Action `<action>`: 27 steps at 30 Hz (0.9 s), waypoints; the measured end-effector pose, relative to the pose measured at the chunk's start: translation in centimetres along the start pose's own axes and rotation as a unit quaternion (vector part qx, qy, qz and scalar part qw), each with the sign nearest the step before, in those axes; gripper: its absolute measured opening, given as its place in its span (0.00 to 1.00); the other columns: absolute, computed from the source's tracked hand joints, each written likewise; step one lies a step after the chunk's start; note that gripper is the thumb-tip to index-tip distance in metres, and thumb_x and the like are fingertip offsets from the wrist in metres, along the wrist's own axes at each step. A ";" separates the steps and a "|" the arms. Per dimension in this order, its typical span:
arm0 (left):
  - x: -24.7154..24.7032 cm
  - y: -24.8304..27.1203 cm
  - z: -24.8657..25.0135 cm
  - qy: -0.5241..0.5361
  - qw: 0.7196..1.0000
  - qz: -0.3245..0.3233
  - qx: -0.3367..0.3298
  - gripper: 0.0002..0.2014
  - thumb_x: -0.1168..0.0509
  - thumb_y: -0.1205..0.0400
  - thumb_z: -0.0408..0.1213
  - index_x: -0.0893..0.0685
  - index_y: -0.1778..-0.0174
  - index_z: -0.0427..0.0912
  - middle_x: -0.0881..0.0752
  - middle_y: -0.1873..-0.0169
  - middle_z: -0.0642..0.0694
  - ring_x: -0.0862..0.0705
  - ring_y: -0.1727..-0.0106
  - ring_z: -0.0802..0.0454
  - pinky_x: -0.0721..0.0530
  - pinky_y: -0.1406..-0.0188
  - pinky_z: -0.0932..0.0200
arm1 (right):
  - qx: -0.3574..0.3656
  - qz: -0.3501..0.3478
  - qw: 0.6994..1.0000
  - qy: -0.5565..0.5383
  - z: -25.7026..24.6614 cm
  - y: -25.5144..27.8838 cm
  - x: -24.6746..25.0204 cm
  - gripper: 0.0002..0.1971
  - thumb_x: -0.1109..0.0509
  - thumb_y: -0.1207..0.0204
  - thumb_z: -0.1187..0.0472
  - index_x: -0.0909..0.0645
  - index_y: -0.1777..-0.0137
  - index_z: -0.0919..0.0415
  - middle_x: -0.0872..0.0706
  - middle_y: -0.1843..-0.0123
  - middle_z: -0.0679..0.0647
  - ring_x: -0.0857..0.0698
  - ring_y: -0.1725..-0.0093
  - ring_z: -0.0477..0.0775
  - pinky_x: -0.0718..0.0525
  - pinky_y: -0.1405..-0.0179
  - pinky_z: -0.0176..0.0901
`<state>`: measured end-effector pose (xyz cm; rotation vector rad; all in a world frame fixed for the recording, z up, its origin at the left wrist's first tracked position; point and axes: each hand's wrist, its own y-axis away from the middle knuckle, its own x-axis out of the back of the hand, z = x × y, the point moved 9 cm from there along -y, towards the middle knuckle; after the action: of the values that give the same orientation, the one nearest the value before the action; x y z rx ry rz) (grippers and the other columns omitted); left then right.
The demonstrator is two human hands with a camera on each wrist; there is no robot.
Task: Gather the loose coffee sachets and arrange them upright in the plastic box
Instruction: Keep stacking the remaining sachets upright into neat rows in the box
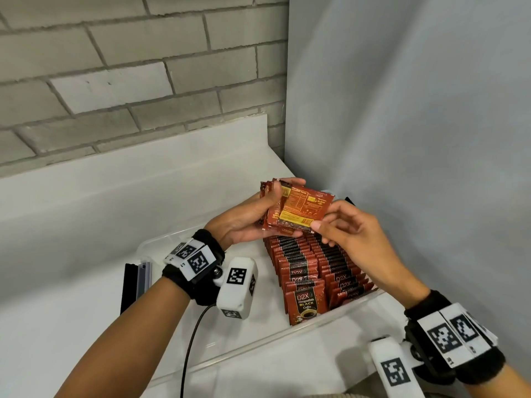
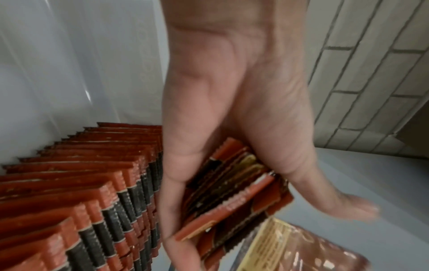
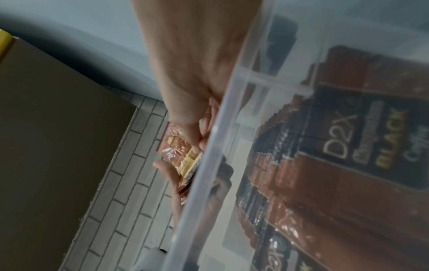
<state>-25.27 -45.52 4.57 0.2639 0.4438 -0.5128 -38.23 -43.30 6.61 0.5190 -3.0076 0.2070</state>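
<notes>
Brick wall behind — box (image 1: 258, 344) rim hides sachet (image 3: 178, 146)

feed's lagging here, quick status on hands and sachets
Left hand grips a stack of sachets. Right hand pinches the top sachet. Plastic box below, two upright rows. Nothing in the way.

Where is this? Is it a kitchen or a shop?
Hard to say for sure. It looks like a pantry or stockroom corner: a white counter against a grey brick wall, and a clear plastic box filled with rows of coffee sachets.
</notes>
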 end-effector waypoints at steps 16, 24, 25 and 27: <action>-0.4 -0.1 -0.2 0.040 0.999 -0.006 0.009 0.25 0.30 0.35 0.27 0.17 0.40 0.45 0.11 0.50 0.45 0.11 0.50 0.45 0.11 0.54 0.52 | 0.051 -0.005 0.999 -0.016 -1.2 0.5 0.2 0.12 0.30 0.27 0.63 0.10 0.47 0.50 0.12 0.46 0.49 0.13 0.43 0.48 0.13 0.53 0.36; 0.9 -0.1 2.5 0.104 0.985 0.055 -0.124 0.26 0.30 0.33 0.25 0.19 0.39 0.48 0.13 0.50 0.42 0.12 0.50 0.44 0.11 0.54 0.49 | -0.050 -0.067 0.994 -0.077 0.8 -0.1 -1.3 0.33 0.31 0.32 0.33 0.21 0.41 0.62 0.11 0.51 0.63 0.11 0.55 0.62 0.12 0.51 0.45; 1.1 -0.1 2.6 0.104 0.984 0.060 -0.135 0.27 0.30 0.33 0.25 0.19 0.39 0.48 0.14 0.49 0.41 0.12 0.49 0.44 0.12 0.53 0.49 | -0.055 -0.098 0.992 -0.063 0.8 0.1 -1.9 0.36 0.31 0.34 0.31 0.20 0.42 0.64 0.11 0.51 0.63 0.11 0.54 0.62 0.12 0.51 0.44; 1.2 -0.2 2.7 0.097 0.982 0.069 -0.147 0.26 0.33 0.30 0.21 0.20 0.39 0.48 0.15 0.48 0.41 0.13 0.48 0.45 0.12 0.51 0.49 | -0.050 -0.137 0.988 -0.045 0.6 0.4 -2.7 0.32 0.31 0.31 0.35 0.20 0.44 0.65 0.11 0.49 0.63 0.10 0.52 0.63 0.11 0.50 0.46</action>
<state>-23.50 -47.10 6.36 0.0588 0.6788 -0.2818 -35.85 -42.11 5.66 0.9442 -2.9662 0.0129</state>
